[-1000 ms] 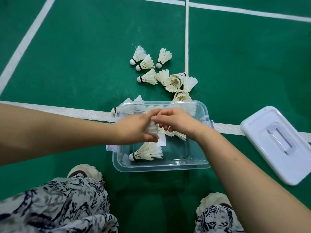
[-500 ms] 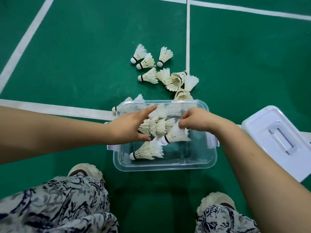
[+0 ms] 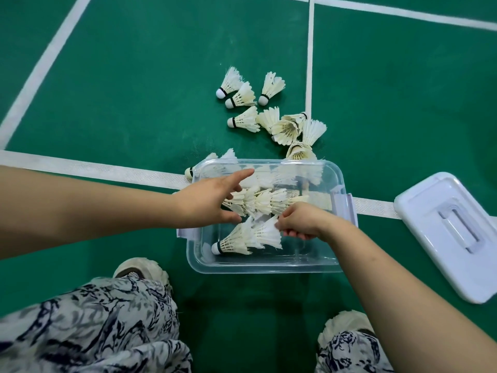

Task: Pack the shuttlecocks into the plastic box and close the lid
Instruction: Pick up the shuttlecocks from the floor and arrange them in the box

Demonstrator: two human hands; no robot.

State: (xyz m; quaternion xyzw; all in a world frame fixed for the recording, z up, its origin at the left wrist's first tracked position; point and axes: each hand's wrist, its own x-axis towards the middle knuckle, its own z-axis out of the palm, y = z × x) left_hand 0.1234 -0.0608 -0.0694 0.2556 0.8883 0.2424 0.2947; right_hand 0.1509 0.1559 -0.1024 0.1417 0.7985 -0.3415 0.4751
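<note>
A: Where was the box?

B: The clear plastic box (image 3: 269, 262) sat open on the green floor (image 3: 134, 76), just in front of the person's two shoes, straddling a white court line (image 3: 80, 168). Its white lid (image 3: 451, 232) lay off to the right, well apart, handle side up.

A: And the hands?

B: The left hand (image 3: 204, 203) reached over the box's left wall, fingers spread apart, lying against a row of shuttlecocks (image 3: 263, 201) nested one into another across the middle of the box. The right hand (image 3: 301, 220) was inside the box near the right wall, its fingers pinched together on the feather edge of a shuttlecock (image 3: 266, 232).

A: Anything else inside?

B: That pinched shuttlecock overlapped another shuttlecock (image 3: 231, 242) lying on the box bottom near the front wall, its cork tip pointing left.

A: What was still outside?

B: A loose pile of shuttlecocks (image 3: 271, 114) lay on the floor just beyond the far wall, beside a white line running away from the person. One more shuttlecock (image 3: 189, 172) lay against the box's far left corner, partly hidden by the wall.
</note>
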